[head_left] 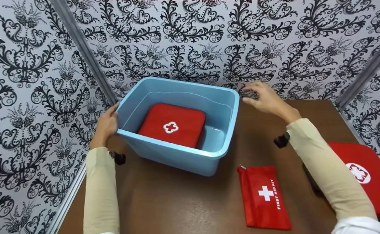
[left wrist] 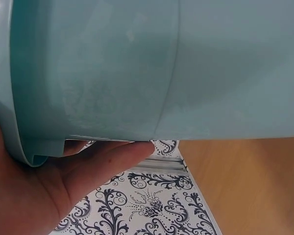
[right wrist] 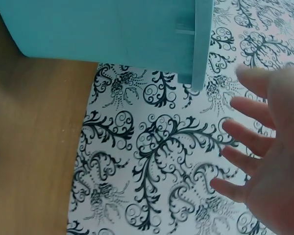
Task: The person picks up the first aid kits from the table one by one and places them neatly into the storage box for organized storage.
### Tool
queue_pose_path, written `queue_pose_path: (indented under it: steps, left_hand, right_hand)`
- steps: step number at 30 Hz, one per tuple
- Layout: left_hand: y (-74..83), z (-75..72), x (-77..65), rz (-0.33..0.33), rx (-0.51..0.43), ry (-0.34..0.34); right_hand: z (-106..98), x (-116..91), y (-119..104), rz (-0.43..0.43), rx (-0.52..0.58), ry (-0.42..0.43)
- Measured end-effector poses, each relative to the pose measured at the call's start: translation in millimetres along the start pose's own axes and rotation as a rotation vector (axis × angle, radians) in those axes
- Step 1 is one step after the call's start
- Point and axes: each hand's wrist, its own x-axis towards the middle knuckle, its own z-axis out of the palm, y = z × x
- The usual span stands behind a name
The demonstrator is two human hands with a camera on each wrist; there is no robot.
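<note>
Left hand [head_left: 106, 126] gripping the left end of a light blue plastic bin [head_left: 173, 161]; in the left wrist view, rim lodged in the hollow of the hand and one digit extended along the bin's outer wall. Right hand [head_left: 267, 100] open, digits apart and loosely bent, just beside the bin's right rim and separated from it by a small gap, as seen also in the right wrist view. Beige sleeves [head_left: 102, 191] on both arms; small black devices [head_left: 281, 140] at both wrists.

Inside the bin, a red first-aid case [head_left: 180, 115], white-edged cross emblem facing up, placed toward the left, with bare bin floor to its right.

Nearer the viewer, on the brown desk [head_left: 170, 201], right of the bin: a flat red zippered pouch [head_left: 264, 214] with a white cross and the lettering "FIRST AID KIT". At far right, partly behind the right sleeve, a second red case [head_left: 372, 191] with a round white emblem.

Behind and at both sides, white panels [head_left: 193, 42] with black scrollwork, joined at the corners by grey strips [head_left: 82, 47].
</note>
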Motion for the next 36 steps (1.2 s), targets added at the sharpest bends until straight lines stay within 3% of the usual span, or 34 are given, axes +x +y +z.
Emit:
queue_pose_path:
  steps: [5,14,21,27,36]
  left_hand:
    - [-1.6,0.6,0.1,-0.001,0.005,0.0]
    - [-8.4,-0.2,-1.7,-0.024,0.003,-0.034]
    - [-7.7,-4.8,1.6,-0.004,0.009,-0.012]
    - [-7.5,-3.3,1.9,-0.008,-0.002,-0.037]
    - [-4.3,-2.8,3.9,-0.006,0.0,-0.048]
  right_hand:
    - [7,-23,16,-0.009,-0.059,0.022]
    - [14,-64,38,-0.012,-0.176,0.142]
    - [20,-91,45,0.012,-0.124,0.188]
    - [21,-113,54,0.063,-0.134,0.21]
    - [16,-140,81,0.139,-0.126,0.24]
